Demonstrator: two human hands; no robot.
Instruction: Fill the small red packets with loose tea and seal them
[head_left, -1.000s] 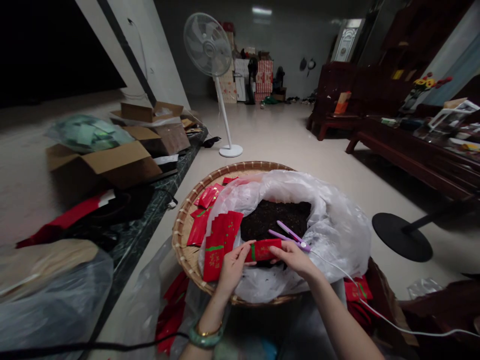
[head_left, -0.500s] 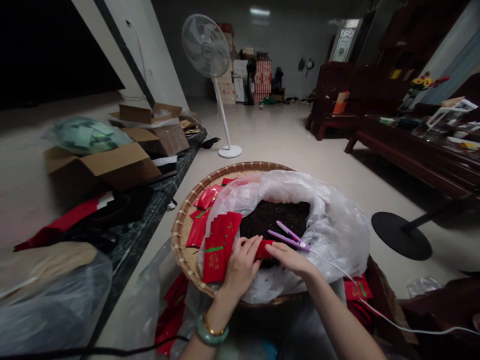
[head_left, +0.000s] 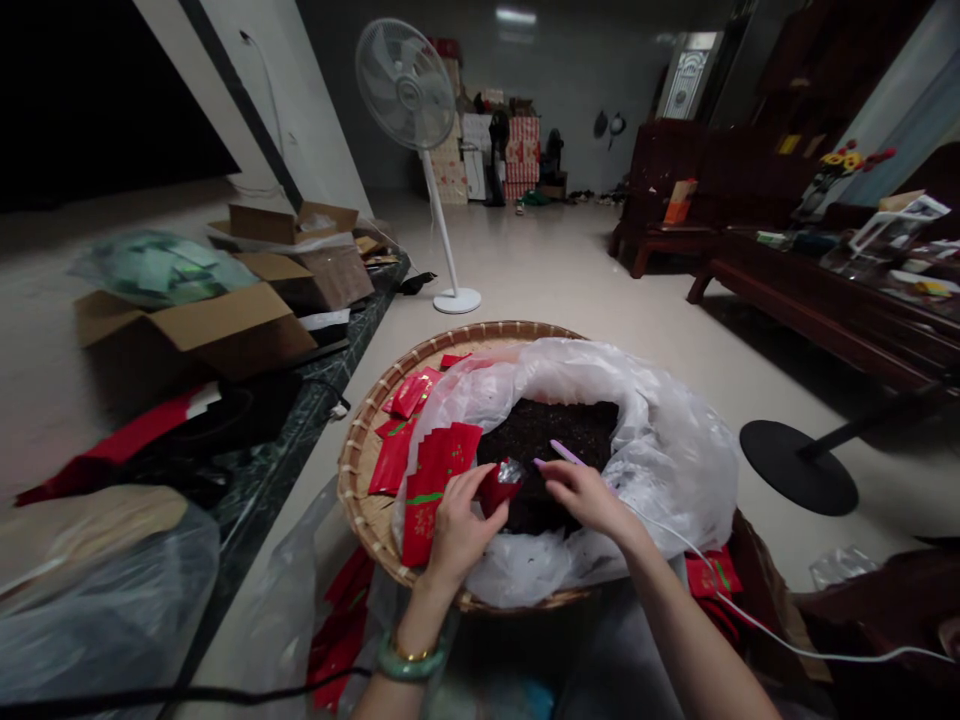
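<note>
My left hand (head_left: 463, 520) is closed around a small red packet (head_left: 498, 487), whose mouth gapes and shows a silvery lining. Just right of it is my right hand (head_left: 583, 497), fingers loosely bent and apart, nothing visible in them. It partly covers a purple clamp-like tool (head_left: 564, 452) with a white cord. Under both hands lies dark, loose, leafy-looking material (head_left: 536, 425) in a white plastic bag (head_left: 667, 450). A fanned stack of red packets (head_left: 442, 460) rests on the bag's left side, beside my left hand.
The bag sits in a round woven tray (head_left: 358, 500), with more red packets (head_left: 393, 460) on its left. Open cardboard boxes (head_left: 225, 325) stand at the left. A white fan (head_left: 409, 95) is beyond the tray, a dark wooden table (head_left: 810, 300) at right. The tool's cord (head_left: 787, 650) trails right.
My right hand has let go of the red packet and moved right, over the purple tool. My left hand has tilted the packet, so its open mouth shows.
</note>
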